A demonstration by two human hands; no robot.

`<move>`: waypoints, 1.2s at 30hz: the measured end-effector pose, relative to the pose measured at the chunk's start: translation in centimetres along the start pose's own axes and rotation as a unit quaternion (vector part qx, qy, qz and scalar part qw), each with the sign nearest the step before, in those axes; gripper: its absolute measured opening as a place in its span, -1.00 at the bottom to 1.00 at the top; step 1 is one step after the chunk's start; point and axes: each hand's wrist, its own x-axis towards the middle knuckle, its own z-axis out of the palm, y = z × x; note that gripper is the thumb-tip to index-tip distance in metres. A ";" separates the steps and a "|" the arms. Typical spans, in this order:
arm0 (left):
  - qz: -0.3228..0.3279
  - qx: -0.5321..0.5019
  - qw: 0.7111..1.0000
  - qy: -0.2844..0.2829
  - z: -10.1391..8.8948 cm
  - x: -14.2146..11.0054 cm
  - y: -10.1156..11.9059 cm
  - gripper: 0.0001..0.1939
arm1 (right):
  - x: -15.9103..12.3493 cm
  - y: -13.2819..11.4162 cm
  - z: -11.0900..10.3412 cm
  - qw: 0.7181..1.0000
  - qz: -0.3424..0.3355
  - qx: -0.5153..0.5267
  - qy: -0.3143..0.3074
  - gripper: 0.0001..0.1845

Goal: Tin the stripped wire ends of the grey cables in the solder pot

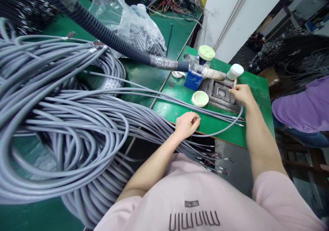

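A single grey cable point(218, 132) runs in a loop across the near edge of the small green surface point(257, 83). Its stripped end, showing coloured cores point(234, 83), is pinched in the grip of the right hand point(240, 93), which closes on that end directly over a dark recessed metal pot point(222, 93) set into the surface. The left hand point(186, 124) rests near the front edge of the same surface, its fingers curled around the cable's run, holding it lightly; the exact tightness of that grip cannot be told.

Further grey cables point(180, 102) lie side by side across the surface from the left, their ends pointing right just beside the looped cable. A pale round lid point(199, 98) lies flat just left of the pot. A blue box point(193, 79) stands behind the pot, with a jar with a pale green cap point(206, 53) behind it and a white capped jar point(235, 71) to the right.

A dark corrugated hose point(102, 34) descends from the upper left, wrapped in silver tape near its end above the pot. A large coil of grey cable point(64, 121) fills the adjoining green surface to the left. A clear plastic bag point(133, 25) lies behind it. Another person in a purple garment point(303, 107) is at the right edge.
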 end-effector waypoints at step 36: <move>-0.230 -0.700 0.662 -0.138 2.8 -1.3 6.3 -0.70 | -23.6 -8.3 1.4 0.824 -0.115 0.553 -0.054 -0.70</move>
